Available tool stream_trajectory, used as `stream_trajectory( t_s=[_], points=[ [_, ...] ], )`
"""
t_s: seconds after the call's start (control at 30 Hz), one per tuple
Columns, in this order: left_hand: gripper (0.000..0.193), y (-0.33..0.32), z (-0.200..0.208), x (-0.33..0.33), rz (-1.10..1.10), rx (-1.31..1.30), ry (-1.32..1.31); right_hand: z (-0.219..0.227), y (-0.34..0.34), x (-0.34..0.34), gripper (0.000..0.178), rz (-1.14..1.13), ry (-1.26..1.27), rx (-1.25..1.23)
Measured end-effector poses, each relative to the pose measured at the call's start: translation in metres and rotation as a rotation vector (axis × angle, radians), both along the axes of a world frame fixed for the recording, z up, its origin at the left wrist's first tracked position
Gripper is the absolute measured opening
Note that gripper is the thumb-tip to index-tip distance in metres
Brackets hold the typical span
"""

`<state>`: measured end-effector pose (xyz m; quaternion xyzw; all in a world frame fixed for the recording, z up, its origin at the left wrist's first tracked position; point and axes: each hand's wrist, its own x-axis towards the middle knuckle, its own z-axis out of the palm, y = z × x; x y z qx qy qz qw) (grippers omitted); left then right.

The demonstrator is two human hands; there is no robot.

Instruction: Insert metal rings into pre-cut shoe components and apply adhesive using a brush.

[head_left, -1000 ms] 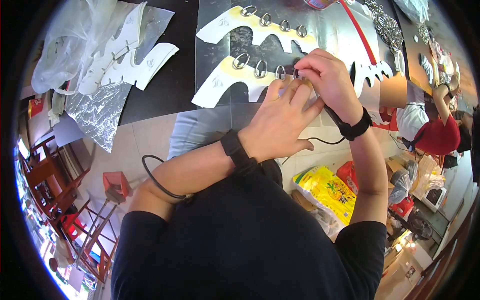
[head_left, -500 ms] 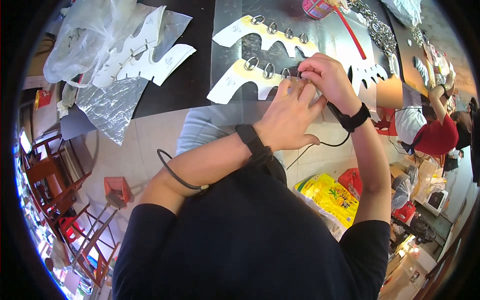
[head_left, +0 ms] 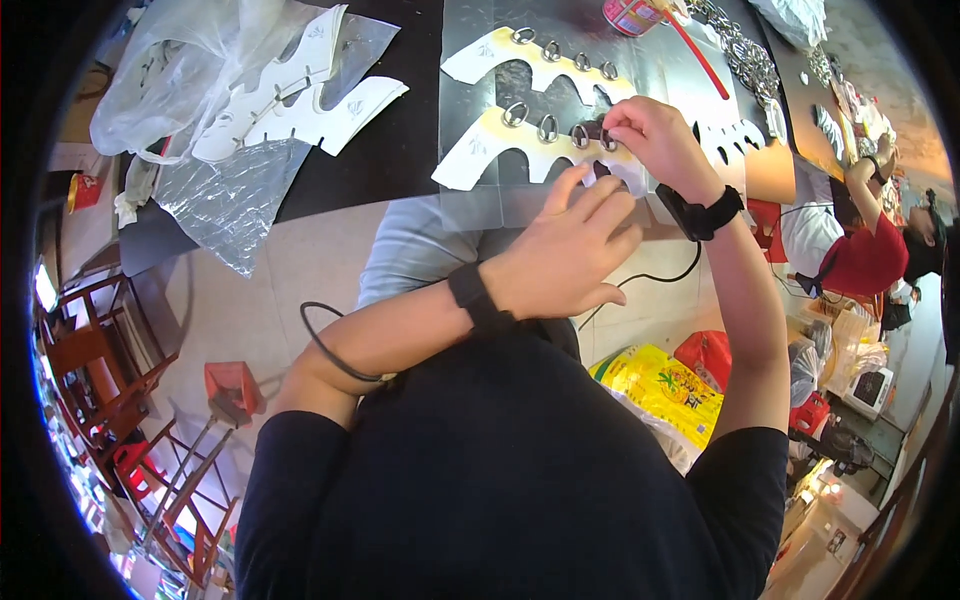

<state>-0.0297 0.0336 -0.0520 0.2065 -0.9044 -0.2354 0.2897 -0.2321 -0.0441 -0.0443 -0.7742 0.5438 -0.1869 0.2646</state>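
A white scalloped piece (head_left: 468,160) with a yellowish upper band lies near the table's front edge, metal rings (head_left: 547,127) standing along the band. My right hand (head_left: 655,145) is over its right end, thumb and finger pinched at the last metal ring (head_left: 607,142). Below the piece, my left hand (head_left: 565,245) hovers with fingers apart and thumb stretched out, holding nothing; its fingertips are close to the piece's lower edge. Behind lies a second scalloped piece (head_left: 480,60) with several rings on its band.
Farther back stand a pink tub (head_left: 632,15) and a red stick (head_left: 697,60). Metal chain (head_left: 745,50) is heaped at the right. More white pieces (head_left: 350,115) lie on clear plastic (head_left: 230,200) at the left. A co-worker in a red top (head_left: 868,245) sits to the right.
My left hand has drawn back from the near piece, down and slightly left, uncovering its right part. My right hand stays by the last ring, which now shows. The view has shifted slightly.
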Motion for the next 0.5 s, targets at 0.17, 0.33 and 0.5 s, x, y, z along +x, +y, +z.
stream_trajectory(
  t_s=[0.17, 0.33, 0.5],
  points=[
    [0.056, -0.005, 0.006, 0.046, 0.149, 0.042, -0.034, 0.027, 0.008, 0.026, 0.008, -0.054, 0.018, -0.052],
    [0.053, -0.019, 0.005, 0.073, 0.401, -0.001, -0.057, 0.022, 0.003, 0.068, 0.009, 0.060, 0.103, -0.227],
    [0.051, -0.023, -0.006, 0.079, 0.419, -0.006, -0.060, 0.008, -0.008, 0.091, 0.006, 0.003, 0.204, -0.228]
  ],
)
